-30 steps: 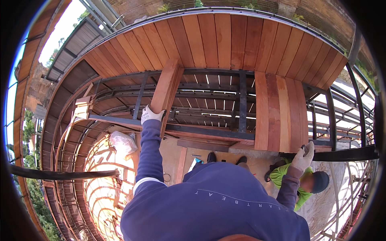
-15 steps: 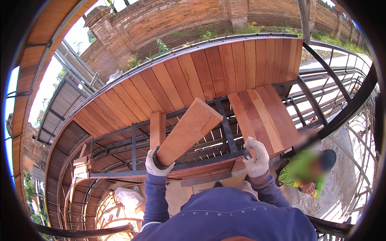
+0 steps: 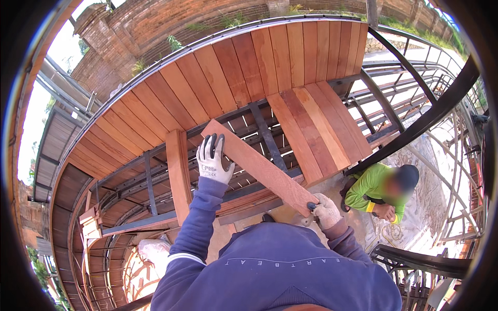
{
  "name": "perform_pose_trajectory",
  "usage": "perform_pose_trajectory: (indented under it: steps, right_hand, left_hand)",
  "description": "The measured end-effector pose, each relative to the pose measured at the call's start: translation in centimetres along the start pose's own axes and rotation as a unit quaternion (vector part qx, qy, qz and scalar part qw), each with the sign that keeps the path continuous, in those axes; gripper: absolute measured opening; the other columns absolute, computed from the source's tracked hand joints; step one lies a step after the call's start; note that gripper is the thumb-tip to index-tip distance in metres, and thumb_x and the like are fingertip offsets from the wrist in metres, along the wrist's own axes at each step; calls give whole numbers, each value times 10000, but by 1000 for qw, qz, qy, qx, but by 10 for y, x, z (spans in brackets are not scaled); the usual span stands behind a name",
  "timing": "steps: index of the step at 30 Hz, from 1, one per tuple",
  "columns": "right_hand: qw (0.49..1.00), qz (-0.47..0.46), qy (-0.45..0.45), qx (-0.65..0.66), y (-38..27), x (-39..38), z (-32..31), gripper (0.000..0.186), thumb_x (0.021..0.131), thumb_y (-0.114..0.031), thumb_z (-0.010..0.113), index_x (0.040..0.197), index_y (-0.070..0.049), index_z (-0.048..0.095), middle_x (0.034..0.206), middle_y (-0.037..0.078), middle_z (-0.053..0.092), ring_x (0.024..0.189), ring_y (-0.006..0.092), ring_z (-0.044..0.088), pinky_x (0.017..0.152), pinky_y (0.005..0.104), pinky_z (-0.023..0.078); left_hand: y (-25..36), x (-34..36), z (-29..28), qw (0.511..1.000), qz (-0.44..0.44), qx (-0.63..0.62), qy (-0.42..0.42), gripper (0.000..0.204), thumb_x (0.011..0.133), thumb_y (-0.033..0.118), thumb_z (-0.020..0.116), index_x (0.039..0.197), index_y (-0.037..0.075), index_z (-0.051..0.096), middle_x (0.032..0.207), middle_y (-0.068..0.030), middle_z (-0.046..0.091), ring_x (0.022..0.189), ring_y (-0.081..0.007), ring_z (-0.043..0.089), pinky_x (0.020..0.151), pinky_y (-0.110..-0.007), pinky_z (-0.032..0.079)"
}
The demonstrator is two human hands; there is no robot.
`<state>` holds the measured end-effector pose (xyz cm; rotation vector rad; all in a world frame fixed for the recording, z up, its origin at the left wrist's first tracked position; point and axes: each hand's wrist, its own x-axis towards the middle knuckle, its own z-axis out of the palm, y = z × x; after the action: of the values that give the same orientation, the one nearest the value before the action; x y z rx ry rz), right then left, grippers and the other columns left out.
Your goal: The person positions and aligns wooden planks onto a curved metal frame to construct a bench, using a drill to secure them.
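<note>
A long reddish-brown wooden plank [image 3: 259,167] is held slanting above a dark metal deck frame [image 3: 264,132], beside the laid curved wooden decking [image 3: 228,67]. The left hand [image 3: 212,160], in a white glove, lies on the plank's upper end, fingers [image 3: 207,145] spread and curled over its edge. The gloved right hand [image 3: 327,211] grips the lower end, fingers wrapped tight; below, a crouching person in a lime-green shirt [image 3: 371,186].

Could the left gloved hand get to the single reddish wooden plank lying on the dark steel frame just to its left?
Probably yes. The left hand grips the far end of the long reddish board, and the single plank lies close beside it with nothing between them, though it would have to let go of the board first.
</note>
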<state>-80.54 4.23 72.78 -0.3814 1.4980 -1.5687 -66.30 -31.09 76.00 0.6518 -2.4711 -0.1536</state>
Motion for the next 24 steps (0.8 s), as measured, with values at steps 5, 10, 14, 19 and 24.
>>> perform_pose_trajectory:
  steps: [5,10,14,19,24]
  right_hand:
    - [985,8,123,119,42,19,33,264,910,-151,585,1111,16,618,808,-14,588,651,54,469,583,214,381]
    - [970,4,123,211,47,50,45,304,910,-64,536,1189,55,555,1002,83,633,783,141,640,718,279,543]
    - [965,14,134,224,44,65,58,334,894,-45,507,1213,53,526,988,107,631,780,204,689,692,311,583]
    - [963,41,185,190,41,73,57,239,919,-88,546,1130,24,549,927,87,627,724,177,673,635,308,576]
    - [967,-17,196,164,68,79,44,184,922,-129,551,1030,18,574,869,71,613,742,165,661,653,302,558]
  left_hand:
    - [19,11,118,668,-421,-585,-185,509,877,200,748,1322,36,562,1030,-144,709,927,-256,686,847,-374,560]
    - [19,25,200,877,-267,-330,-225,354,882,271,692,1169,66,675,1021,-141,735,904,-309,705,828,-399,546]
    - [24,44,197,899,-293,-233,-228,385,856,301,706,1188,108,692,1027,-164,731,954,-335,698,859,-414,538]
    - [29,53,197,880,-339,-247,-221,389,860,258,721,1209,87,691,1061,-137,735,973,-299,697,861,-382,532]
    - [32,58,206,905,-313,-185,-223,427,844,285,718,1238,121,685,1117,-163,716,1050,-341,675,939,-404,524]
